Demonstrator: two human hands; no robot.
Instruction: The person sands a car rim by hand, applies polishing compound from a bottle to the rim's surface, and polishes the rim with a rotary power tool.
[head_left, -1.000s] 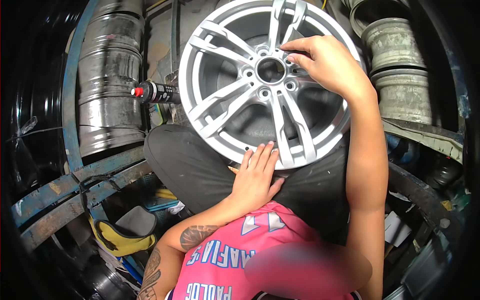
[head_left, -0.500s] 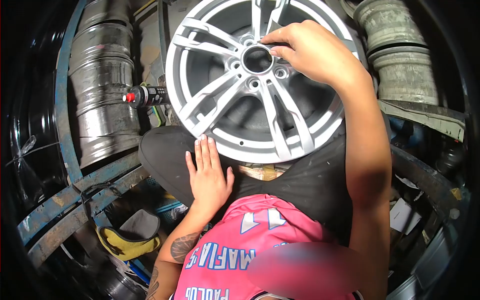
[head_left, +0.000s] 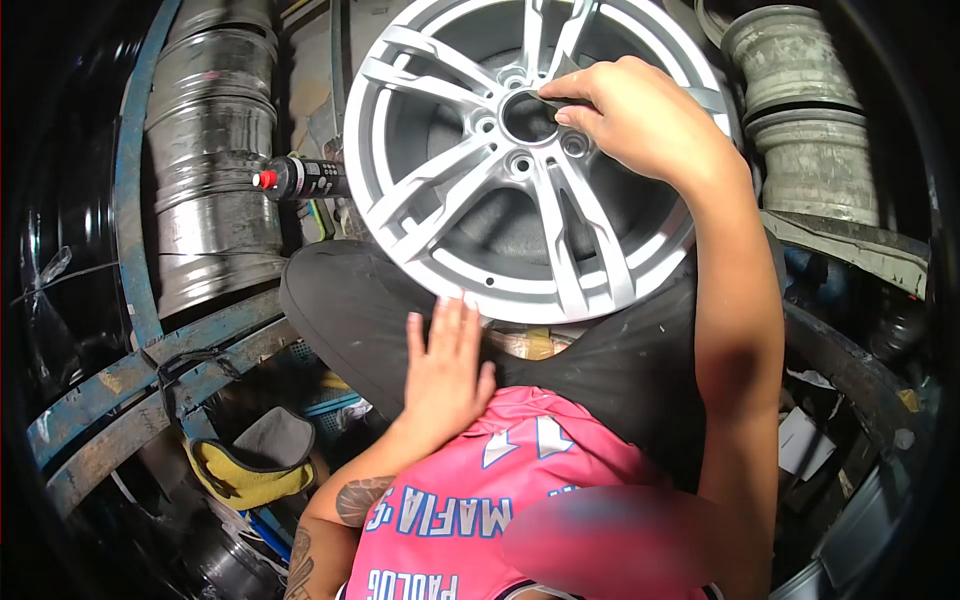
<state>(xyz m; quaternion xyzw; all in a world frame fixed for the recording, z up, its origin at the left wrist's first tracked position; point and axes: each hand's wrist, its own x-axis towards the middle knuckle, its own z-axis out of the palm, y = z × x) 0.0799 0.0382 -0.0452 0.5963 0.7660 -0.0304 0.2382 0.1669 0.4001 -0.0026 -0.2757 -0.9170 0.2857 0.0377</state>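
Observation:
A silver multi-spoke car wheel rests face up over my lap, with its round centre bore showing dark. My right hand reaches across the wheel from the right. Its thumb and index finger are pinched at the upper right edge of the bore; a bit of dark grey material seems to show by the fingers, too hidden to name. My left hand lies on my thigh below the wheel, fingers stretched out, the tips at the rim's lower left edge.
A black bottle with a red cap lies left of the wheel. Worn rims are stacked at left and right. Blue metal frame bars run along the left; a yellow and grey cloth item sits low left.
My left hand has shifted right along the rim's lower edge. My right hand stays pinched at the bore, its fingers slightly moved. The whole view has shifted a little.

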